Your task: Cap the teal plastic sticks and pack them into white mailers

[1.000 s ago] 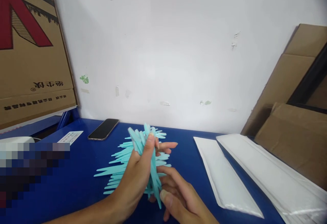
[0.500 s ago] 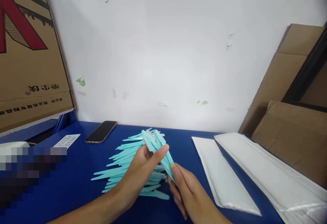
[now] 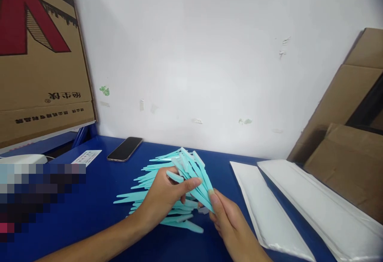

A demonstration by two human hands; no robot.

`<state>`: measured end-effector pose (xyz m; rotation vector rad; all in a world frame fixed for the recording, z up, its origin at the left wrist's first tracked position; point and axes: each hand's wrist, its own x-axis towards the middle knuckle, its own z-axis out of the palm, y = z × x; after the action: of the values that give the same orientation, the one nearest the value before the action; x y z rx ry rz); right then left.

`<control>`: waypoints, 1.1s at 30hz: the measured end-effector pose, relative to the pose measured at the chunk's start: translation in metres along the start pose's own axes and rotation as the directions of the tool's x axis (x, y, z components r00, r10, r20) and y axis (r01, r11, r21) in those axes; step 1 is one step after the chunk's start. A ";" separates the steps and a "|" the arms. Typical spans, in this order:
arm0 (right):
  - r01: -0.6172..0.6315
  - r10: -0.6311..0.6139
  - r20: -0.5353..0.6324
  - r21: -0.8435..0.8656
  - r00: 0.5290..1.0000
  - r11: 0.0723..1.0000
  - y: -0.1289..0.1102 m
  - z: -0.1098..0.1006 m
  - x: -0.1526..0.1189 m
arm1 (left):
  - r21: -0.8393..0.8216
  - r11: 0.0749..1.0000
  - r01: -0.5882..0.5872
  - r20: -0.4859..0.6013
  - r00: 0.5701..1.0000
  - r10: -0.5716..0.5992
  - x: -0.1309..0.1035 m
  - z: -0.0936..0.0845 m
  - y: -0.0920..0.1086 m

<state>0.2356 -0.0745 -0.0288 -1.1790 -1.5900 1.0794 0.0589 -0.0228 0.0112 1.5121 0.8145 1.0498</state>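
A fanned bunch of slim teal eyebrow razors (image 3: 194, 172) with paler tips is between my two hands, above the table. My right hand (image 3: 230, 222) is closed around the lower ends, thumb on top. My left hand (image 3: 166, 192) presses its thumb on the side of the bunch, and one more razor (image 3: 175, 177) pokes out between its thumb and fingers. Beneath and left of my hands lies a loose pile of the same teal razors (image 3: 134, 196), partly hidden by my left hand and wrist.
The blue table (image 3: 98, 198) meets a white wall. A phone (image 3: 125, 149) and a printed card (image 3: 86, 158) lie at the left, near a large carton (image 3: 44, 74). Padded white packets (image 3: 266, 210) lie to the right, with brown cardboard (image 3: 347, 170) behind them.
The bunch has spread into a wider fan, with more razors showing. A separate razor now shows in my left hand. The view has shifted a little left.
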 end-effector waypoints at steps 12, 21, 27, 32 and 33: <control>0.013 -0.011 -0.154 0.012 0.988 1.000 0.003 0.003 0.000 | 0.101 0.994 0.036 -0.080 0.996 -0.028 -0.002 -0.002 -0.007; 0.052 -0.053 -0.131 -0.015 0.990 0.999 0.003 0.000 -0.002 | 0.050 0.999 0.018 -0.068 0.998 -0.014 -0.003 -0.001 -0.006; 0.106 -0.113 -0.187 -0.050 0.976 0.993 0.009 0.002 -0.003 | -0.038 0.999 -0.007 -0.042 0.999 0.006 -0.004 0.001 -0.006; 0.127 -0.134 -0.210 -0.046 0.969 0.991 0.010 0.003 -0.002 | -0.059 0.998 -0.008 -0.035 0.999 0.006 -0.007 0.000 -0.008; 0.128 -0.134 -0.206 -0.044 0.969 0.991 0.010 0.003 -0.001 | -0.061 0.998 0.005 -0.038 0.999 -0.007 -0.007 0.000 -0.008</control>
<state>0.2353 -0.0745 -0.0391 -1.1501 -1.5015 0.8215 0.0566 -0.0276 0.0016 1.4413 0.8055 1.0924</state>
